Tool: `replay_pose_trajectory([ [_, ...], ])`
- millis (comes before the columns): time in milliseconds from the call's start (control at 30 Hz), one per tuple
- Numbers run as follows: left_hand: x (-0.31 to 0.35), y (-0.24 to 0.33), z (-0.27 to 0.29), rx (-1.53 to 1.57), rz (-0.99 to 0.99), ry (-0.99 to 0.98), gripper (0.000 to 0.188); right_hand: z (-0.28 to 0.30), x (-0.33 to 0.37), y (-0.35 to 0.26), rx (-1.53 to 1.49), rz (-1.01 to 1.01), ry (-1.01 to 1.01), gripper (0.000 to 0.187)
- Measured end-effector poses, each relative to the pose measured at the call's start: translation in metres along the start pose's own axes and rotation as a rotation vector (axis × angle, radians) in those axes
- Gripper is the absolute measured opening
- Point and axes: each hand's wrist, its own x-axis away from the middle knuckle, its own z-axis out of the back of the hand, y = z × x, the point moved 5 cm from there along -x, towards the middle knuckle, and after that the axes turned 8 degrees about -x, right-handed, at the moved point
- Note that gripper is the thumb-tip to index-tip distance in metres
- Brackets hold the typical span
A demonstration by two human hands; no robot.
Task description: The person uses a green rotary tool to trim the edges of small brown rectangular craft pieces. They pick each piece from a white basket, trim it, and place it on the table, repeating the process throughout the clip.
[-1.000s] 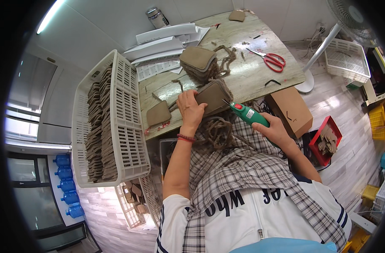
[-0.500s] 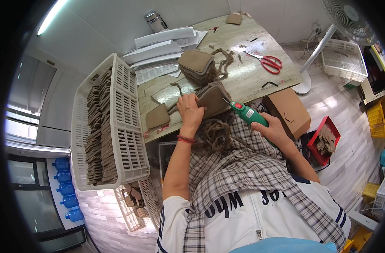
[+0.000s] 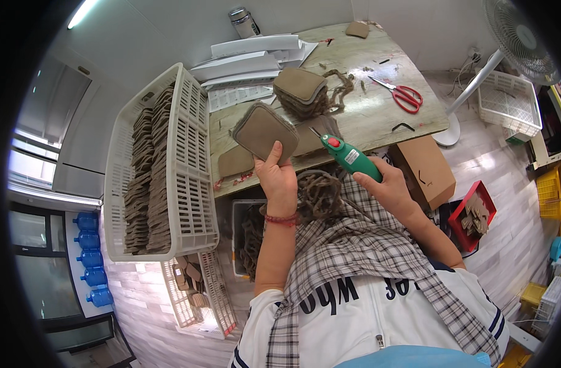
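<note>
My left hand (image 3: 277, 175) grips a rounded square brown fabric pad (image 3: 265, 132) by its near edge, thumb on top, raised over the table's front part. In my right hand (image 3: 386, 187) is a green hand-held power tool (image 3: 350, 156) with a red button. Its thin tip points up and left, near another brown pad (image 3: 317, 132) lying at the table edge. Behind these stands a stack of brown pads (image 3: 299, 89) with frayed edges. One more pad (image 3: 234, 162) lies partly behind my left hand. Brown trimmed strips (image 3: 320, 193) hang in a tangle at my lap.
Red-handled scissors (image 3: 403, 95) lie on the table (image 3: 379, 126) at right. A white crate (image 3: 191, 165) of stacked pads stands at left. Papers (image 3: 250, 67) and a metal flask (image 3: 243, 23) are at the back. Below right are a cardboard box (image 3: 431, 168) and a red tray (image 3: 457, 222).
My left hand has lifted a pad from the table edge and turned it face up, toward the left. The power tool in my right hand has shifted slightly left and down.
</note>
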Motion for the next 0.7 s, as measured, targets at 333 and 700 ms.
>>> replay_pose_trajectory([
  [333,0.006,-0.006,-0.020,0.060,-0.039,0.014,0.054,-0.010,0.001,-0.005,-0.004,-0.004,-0.024,0.037],
  [700,0.025,-0.032,-0.024,0.020,0.063,-0.039,0.052,-0.006,-0.002,-0.008,-0.024,-0.030,0.013,0.041],
])
